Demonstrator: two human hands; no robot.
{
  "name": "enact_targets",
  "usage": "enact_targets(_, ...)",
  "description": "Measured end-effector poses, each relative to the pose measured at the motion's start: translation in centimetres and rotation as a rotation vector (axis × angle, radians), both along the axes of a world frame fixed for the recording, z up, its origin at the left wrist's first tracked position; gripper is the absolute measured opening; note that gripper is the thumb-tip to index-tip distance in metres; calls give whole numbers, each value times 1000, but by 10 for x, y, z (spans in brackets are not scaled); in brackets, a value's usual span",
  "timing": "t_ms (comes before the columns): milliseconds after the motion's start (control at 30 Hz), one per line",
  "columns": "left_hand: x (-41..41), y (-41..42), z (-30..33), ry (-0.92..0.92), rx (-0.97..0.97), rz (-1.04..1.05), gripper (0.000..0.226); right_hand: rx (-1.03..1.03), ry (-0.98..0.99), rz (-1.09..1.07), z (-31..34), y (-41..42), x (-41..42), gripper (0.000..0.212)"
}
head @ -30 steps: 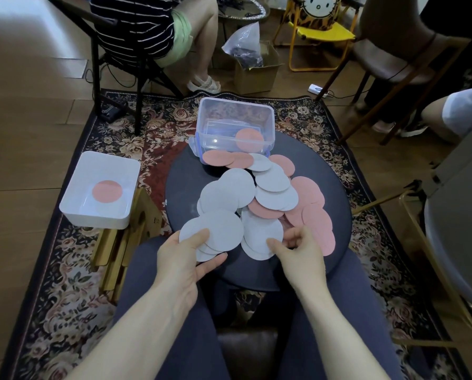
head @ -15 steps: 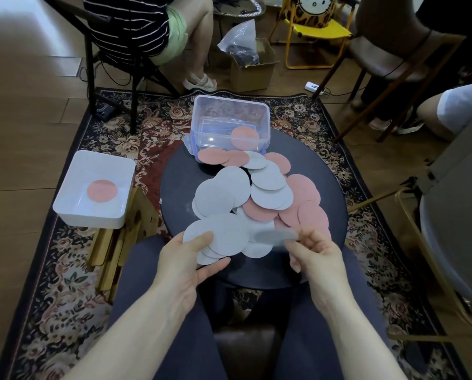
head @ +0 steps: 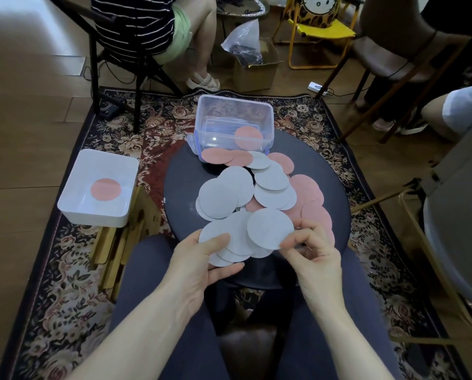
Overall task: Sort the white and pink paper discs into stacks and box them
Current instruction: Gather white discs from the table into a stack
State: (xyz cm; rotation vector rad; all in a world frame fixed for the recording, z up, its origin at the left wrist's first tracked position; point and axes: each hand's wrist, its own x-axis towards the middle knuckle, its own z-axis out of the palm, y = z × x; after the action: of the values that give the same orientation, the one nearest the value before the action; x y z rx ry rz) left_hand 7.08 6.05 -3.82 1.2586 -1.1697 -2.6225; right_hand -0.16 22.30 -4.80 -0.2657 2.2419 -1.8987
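Observation:
White discs [head: 225, 194] and pink discs [head: 310, 193] lie mixed in a loose heap on a round dark table [head: 182, 176]. My left hand [head: 202, 259] holds a fanned stack of white discs [head: 229, 239] at the table's near edge, thumb on top. My right hand [head: 314, 250] pinches a single white disc [head: 270, 231] by its right edge, held over that stack. A clear plastic box [head: 234, 124] at the table's far side holds a pink disc [head: 248, 137]. To the left, a white tray [head: 73, 198] holds one pink disc [head: 105, 189].
The white tray rests on a wooden stand [head: 119, 242] on a patterned rug [head: 51, 297]. A seated person [head: 152, 26] and a black chair are behind the table. A cardboard box [head: 256, 67], a yellow chair [head: 322, 31] and a brown chair [head: 393, 58] stand further back.
My right hand has lifted one white disc off the heap and carried it left, over the stack in my left hand. My left hand has kept its hold on the stack.

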Motion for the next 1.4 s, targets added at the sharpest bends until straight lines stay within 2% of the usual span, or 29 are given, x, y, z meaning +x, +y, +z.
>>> enact_targets(300,0,3,4,123,-38,-139,22,68,62,139,3,-5,9,44)
enact_targets(400,0,3,5,127,-115,-158,23,103,90,192,2,-7,13,41)
enact_targets(467,0,3,5,110,-197,-159,23,48,13,169,0,-7,14,35)
enact_targets(567,-2,-2,5,105,-375,-196,23,-75,-157,102,2,-12,11,33)
enact_targets(733,0,-19,0,194,-896,-410,28,248,62,286,0,-32,8,35)
enact_targets(833,2,-29,-2,198,-1066,-528,25,296,136,311,-2,-39,10,32)
enact_targets(1000,1,-30,-8,247,-1358,-656,25,349,79,329,-7,-43,11,27)
enact_targets(1100,2,-29,-12,175,-1643,-661,16,346,86,322,-8,-42,11,29)
enact_targets(1167,2,-30,-13,43,-1847,-647,21,352,103,319,-8,-41,10,32)
enact_targets(1233,5,-27,-11,-83,-1934,-657,28,378,125,325,-7,-42,10,36)
enact_targets(1400,13,-19,-9,-139,-1852,-695,30,386,188,340,-8,-40,11,37)
